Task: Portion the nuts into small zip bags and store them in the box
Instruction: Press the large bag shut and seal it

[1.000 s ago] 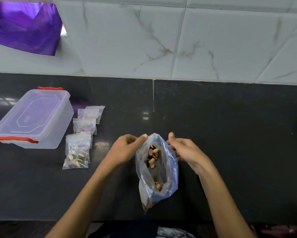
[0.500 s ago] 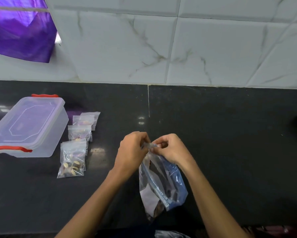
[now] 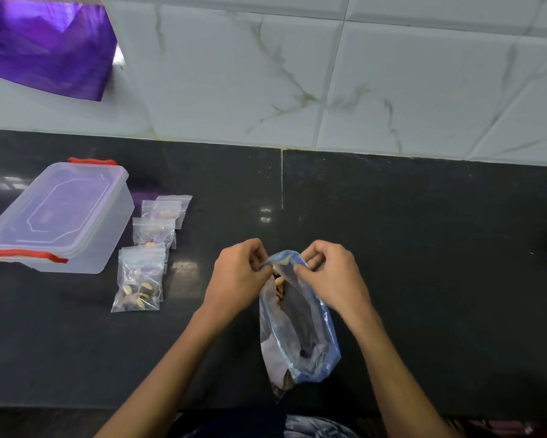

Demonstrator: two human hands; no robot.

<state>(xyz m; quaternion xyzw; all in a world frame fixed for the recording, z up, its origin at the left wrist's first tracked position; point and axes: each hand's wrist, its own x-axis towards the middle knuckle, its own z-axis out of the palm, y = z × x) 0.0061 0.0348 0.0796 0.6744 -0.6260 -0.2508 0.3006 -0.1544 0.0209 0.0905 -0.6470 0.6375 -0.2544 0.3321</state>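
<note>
While both hands, left and right, pinch one big bag's rim, four small bags lie beside one box.

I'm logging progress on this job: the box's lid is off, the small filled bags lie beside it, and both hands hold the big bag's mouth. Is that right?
Not quite: the lid is on the box, with its red clips in place, as the head view shows. The rest holds: the small filled bags lie beside it, and the left hand and right hand pinch the big bag at its mouth.
</note>
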